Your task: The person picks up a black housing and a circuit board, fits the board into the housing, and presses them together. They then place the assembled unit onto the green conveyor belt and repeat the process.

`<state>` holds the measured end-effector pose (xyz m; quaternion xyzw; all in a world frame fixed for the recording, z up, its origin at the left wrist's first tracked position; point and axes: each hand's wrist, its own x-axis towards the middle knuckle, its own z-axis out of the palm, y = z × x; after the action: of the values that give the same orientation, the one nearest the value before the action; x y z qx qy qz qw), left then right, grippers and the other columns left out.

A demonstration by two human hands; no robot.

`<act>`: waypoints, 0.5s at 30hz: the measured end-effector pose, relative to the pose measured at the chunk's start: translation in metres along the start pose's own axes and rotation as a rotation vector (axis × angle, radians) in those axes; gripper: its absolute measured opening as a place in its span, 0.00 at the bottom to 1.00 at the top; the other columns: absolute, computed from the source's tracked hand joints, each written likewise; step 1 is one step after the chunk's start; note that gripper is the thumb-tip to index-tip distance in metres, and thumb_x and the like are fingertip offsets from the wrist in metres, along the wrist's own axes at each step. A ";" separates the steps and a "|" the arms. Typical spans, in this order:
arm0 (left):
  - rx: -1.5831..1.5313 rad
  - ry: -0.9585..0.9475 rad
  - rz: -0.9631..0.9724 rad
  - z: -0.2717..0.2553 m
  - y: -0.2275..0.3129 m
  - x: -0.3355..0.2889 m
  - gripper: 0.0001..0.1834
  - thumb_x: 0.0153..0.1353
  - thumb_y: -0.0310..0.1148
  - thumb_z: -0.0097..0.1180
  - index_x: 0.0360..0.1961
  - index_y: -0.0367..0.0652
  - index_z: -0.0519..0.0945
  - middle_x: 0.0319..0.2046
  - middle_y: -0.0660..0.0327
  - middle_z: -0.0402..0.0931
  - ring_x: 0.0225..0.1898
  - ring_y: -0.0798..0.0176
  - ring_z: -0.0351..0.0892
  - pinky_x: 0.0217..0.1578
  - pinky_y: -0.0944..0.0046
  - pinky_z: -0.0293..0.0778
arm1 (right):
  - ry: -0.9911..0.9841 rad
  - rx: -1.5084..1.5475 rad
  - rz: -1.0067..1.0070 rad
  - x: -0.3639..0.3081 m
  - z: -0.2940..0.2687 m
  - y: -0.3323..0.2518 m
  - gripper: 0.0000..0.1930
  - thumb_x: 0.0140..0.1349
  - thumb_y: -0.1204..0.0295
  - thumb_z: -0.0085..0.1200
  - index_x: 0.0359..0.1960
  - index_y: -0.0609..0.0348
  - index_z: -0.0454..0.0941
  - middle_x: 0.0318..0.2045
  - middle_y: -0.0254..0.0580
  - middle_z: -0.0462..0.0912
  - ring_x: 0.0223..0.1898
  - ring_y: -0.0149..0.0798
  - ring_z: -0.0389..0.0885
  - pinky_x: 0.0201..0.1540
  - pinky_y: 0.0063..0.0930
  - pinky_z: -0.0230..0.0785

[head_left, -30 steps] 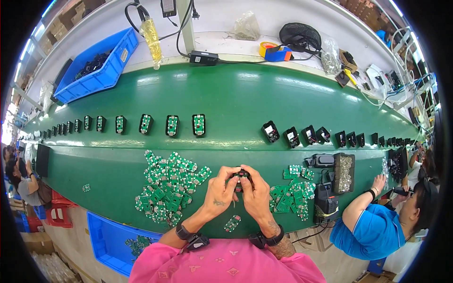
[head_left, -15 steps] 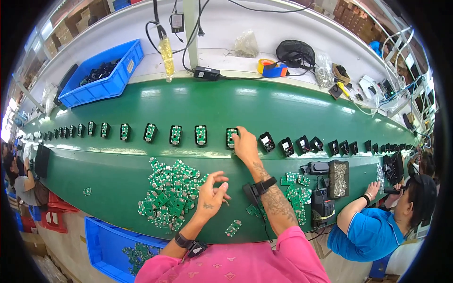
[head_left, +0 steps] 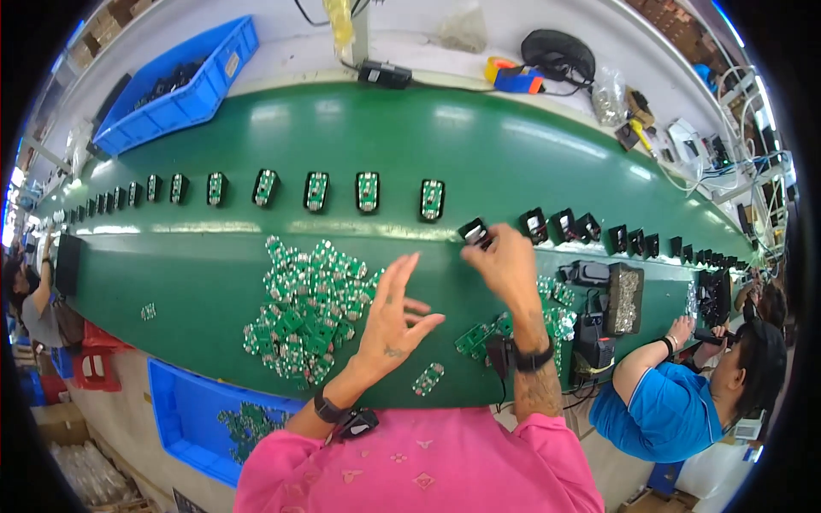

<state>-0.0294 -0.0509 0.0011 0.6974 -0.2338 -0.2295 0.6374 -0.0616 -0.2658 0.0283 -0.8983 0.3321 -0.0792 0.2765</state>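
Black case (head_left: 472, 230) pinched by right hand (head_left: 506, 263) | left hand (head_left: 392, 321) spread above green worktop (head_left: 376, 137) | circuit-board pile (head_left: 306, 315) just beside left hand

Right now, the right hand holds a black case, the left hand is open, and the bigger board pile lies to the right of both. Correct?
Not quite: the right hand holds a black case and the left hand is open, but the bigger board pile lies left of both, not right, as the head view shows.
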 end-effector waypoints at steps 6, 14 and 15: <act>0.250 -0.241 0.298 -0.001 -0.017 0.008 0.38 0.50 0.24 0.69 0.64 0.45 0.69 0.65 0.51 0.62 0.52 0.53 0.79 0.45 0.60 0.81 | -0.342 0.343 -0.020 -0.084 -0.001 -0.025 0.18 0.58 0.63 0.65 0.40 0.69 0.82 0.23 0.51 0.82 0.23 0.43 0.82 0.28 0.35 0.72; 0.119 -0.375 0.186 -0.010 -0.008 0.000 0.26 0.52 0.19 0.59 0.55 0.42 0.75 0.61 0.53 0.66 0.53 0.59 0.76 0.44 0.65 0.77 | -0.062 0.544 -0.036 -0.131 0.006 0.004 0.11 0.64 0.69 0.60 0.39 0.66 0.83 0.22 0.46 0.80 0.21 0.42 0.79 0.24 0.33 0.69; 0.075 -0.326 0.123 -0.014 -0.017 0.000 0.24 0.53 0.18 0.57 0.54 0.41 0.75 0.61 0.53 0.65 0.54 0.59 0.75 0.46 0.64 0.77 | 0.001 0.308 -0.260 -0.142 0.012 0.013 0.15 0.61 0.66 0.63 0.43 0.64 0.82 0.21 0.43 0.78 0.21 0.41 0.78 0.24 0.33 0.69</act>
<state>-0.0205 -0.0389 -0.0146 0.6588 -0.3846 -0.2911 0.5773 -0.1737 -0.1778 0.0173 -0.8806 0.1976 -0.1648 0.3980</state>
